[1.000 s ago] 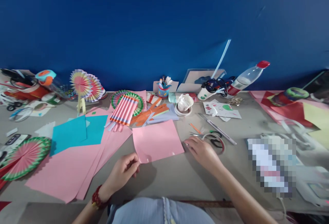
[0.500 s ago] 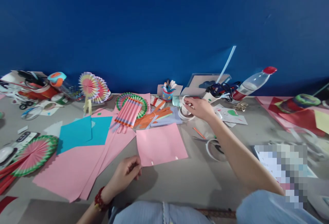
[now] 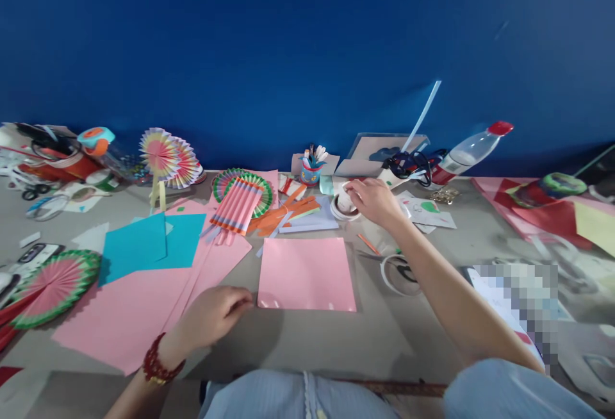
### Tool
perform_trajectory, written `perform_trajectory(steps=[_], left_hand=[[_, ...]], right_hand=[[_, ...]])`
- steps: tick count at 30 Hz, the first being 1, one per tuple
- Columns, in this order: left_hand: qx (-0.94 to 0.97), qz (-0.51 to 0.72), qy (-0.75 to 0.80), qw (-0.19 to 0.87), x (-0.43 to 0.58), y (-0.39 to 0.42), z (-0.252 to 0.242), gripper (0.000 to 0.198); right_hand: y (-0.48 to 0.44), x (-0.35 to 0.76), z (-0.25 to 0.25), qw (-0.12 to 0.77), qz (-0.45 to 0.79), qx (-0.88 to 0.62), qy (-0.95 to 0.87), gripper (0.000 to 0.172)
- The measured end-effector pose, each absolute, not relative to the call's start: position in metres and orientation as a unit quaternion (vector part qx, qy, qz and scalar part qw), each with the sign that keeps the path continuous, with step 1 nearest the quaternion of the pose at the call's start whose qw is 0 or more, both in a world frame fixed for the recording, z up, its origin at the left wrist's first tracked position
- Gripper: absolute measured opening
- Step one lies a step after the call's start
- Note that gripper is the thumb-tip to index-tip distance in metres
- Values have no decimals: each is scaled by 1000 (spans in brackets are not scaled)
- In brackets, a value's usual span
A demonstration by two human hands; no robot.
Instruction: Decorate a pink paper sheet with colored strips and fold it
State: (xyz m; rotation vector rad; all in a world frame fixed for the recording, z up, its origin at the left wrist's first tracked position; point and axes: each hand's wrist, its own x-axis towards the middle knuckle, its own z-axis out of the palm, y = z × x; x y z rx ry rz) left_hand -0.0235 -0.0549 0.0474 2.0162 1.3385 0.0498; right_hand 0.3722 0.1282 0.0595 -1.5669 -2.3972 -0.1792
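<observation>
My right hand reaches to the back of the table, its fingers closed on the rim of a white roll of tape. The fingertips are partly hidden by the roll. A pink sheet of paper lies flat in front of me, with shiny spots near its lower edge. Just left of that sheet's lower left corner rests my left hand, fingers loosely curled with nothing visible in them. Behind the sheet are orange paper strips and a pleated pink paper piece.
Blue sheets lie over larger pink sheets on the left, beside a folded paper fan. On the right are another tape roll, an orange pencil-like stick and a leaning bottle. A blue wall closes off the back.
The pink sheet now lies straighter, turned from its earlier slant. My left hand has drawn back to the left, away from it. My right hand stays at the tape roll.
</observation>
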Motion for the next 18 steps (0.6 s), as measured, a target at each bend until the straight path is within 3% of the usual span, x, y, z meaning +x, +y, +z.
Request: perform_trajectory(steps=[4, 8, 14, 18], left_hand=[[789, 63, 542, 284, -22, -51, 55, 23], [843, 113, 461, 253, -3, -44, 54, 20], [925, 64, 348, 139, 26, -36, 41, 17], [930, 49, 339, 131, 35, -30, 45, 11]], right_hand=[[129, 370, 50, 130, -63, -513, -846, 28], [132, 367, 43, 140, -62, -506, -849, 26], [131, 371, 50, 136, -55, -503, -852, 33], [124, 378, 57, 159, -43, -511, -844, 32]])
